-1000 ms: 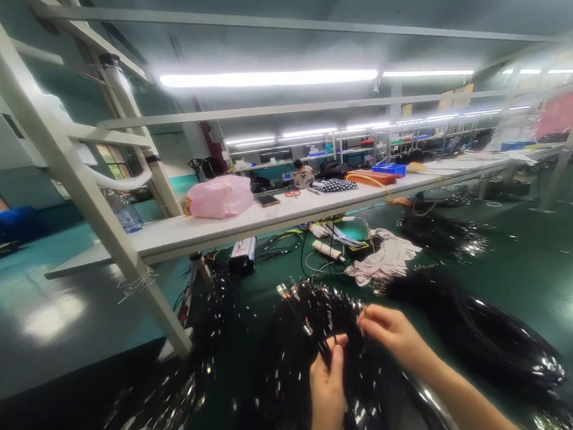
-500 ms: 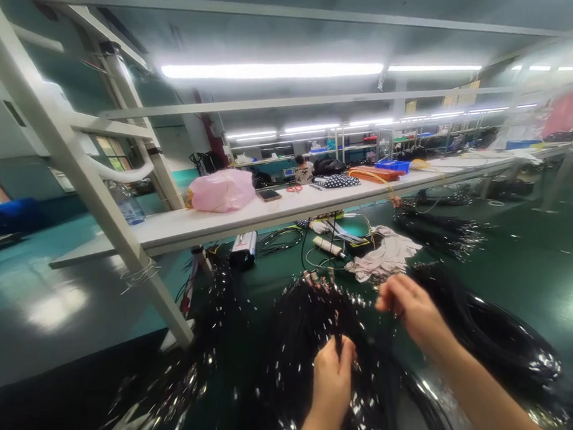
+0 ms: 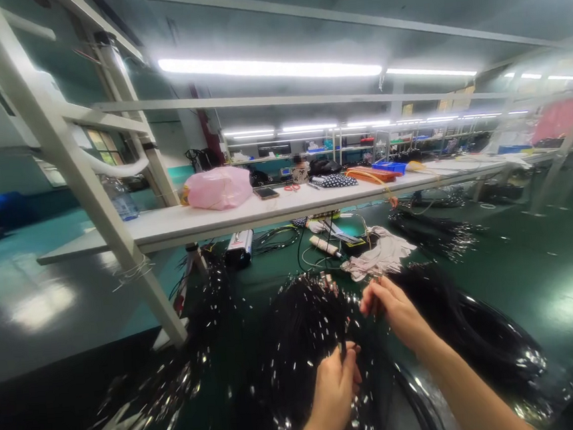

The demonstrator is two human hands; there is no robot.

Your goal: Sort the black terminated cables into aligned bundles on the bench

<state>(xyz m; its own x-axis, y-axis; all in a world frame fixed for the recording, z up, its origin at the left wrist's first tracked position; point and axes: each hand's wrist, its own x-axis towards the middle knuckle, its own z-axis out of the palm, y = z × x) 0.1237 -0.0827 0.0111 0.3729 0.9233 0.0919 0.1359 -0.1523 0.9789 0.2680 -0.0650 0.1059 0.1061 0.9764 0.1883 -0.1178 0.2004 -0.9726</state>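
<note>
Left hand (image 3: 331,385): fingers closed around black cable (image 3: 343,348), upper part projecting above the grip. Right hand (image 3: 394,309), a little farther out: fingers curled; cannot tell whether anything is pinched. Black cable bundle (image 3: 296,324), shiny-tipped, lies just beside and beyond the left hand. Farther: crumpled pale cloth (image 3: 383,253). Beyond: white table (image 3: 192,228), bearing pink bag (image 3: 219,189) and blue bin (image 3: 390,167).
</note>
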